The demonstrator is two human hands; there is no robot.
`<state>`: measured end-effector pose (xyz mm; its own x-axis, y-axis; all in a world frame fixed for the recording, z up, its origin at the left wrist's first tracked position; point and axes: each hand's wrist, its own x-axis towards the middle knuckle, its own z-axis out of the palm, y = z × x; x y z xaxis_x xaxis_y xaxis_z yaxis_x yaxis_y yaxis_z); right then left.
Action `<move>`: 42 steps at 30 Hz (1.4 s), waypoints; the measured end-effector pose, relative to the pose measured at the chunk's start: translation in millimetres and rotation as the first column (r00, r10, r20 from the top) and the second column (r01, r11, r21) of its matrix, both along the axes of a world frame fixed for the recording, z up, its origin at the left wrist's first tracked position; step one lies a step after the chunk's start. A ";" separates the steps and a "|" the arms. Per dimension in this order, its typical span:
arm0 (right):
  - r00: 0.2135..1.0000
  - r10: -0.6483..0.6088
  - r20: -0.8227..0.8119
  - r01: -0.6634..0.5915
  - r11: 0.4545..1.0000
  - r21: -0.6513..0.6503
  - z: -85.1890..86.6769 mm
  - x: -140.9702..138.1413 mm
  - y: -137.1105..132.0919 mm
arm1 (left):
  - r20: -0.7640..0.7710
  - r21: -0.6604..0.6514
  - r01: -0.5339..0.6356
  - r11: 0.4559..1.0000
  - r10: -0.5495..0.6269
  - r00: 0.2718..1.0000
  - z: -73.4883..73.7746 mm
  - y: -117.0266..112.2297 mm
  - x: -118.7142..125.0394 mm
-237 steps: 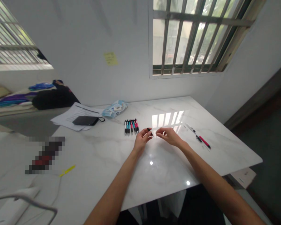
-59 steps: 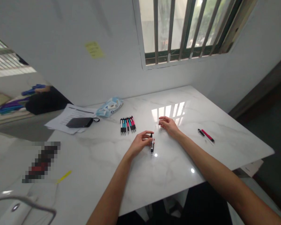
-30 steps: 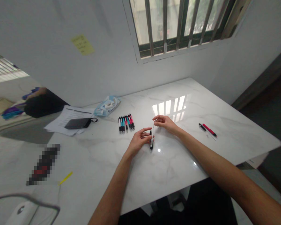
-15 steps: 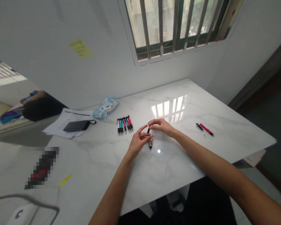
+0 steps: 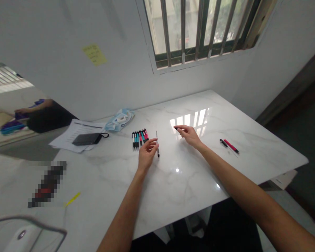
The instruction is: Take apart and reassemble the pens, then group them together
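Note:
My left hand [image 5: 147,151] pinches a pen's upper barrel [image 5: 158,153], white with a black end pointing toward me. A thin bare refill [image 5: 156,134] sticks out of its far side. To the right, my right hand [image 5: 189,135] is closed on a short black pen grip [image 5: 176,128], apart from the barrel. Beside my left fingers lies a row of several assembled pens [image 5: 137,139] in white, teal and red with black grips. At the right are a red pen barrel [image 5: 230,145], a black pen part [image 5: 223,142] and a thin pale refill [image 5: 233,152].
A blue-and-white plastic packet [image 5: 120,119] lies by the wall. Paper sheets [image 5: 65,134] with a black pouch [image 5: 87,139] on them are at the left. A yellow strip [image 5: 72,199] is nearer me. Another person's arm [image 5: 38,107] shows at far left.
The pen has come apart: my right hand has moved away to the far right with the black grip. My left hand has shifted left with the barrel, and the refill now shows.

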<state>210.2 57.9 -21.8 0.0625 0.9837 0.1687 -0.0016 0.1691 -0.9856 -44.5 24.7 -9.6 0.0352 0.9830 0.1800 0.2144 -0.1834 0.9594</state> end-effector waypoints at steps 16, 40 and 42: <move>0.982 0.181 -0.054 -0.172 0.975 0.137 9.0 -10.5 -9.9 | -0.522 0.241 0.080 0.967 0.060 0.851 7.0 -12.9 4.4; 0.921 0.388 -0.030 -0.387 0.921 0.035 -2.2 -26.8 -18.7 | -0.540 0.258 0.110 0.960 0.049 0.840 10.4 -19.6 12.4; 0.931 0.364 0.009 -0.364 0.931 0.011 -2.2 -26.2 -19.4 | -0.530 0.268 0.118 0.956 0.044 0.847 11.0 -20.0 12.3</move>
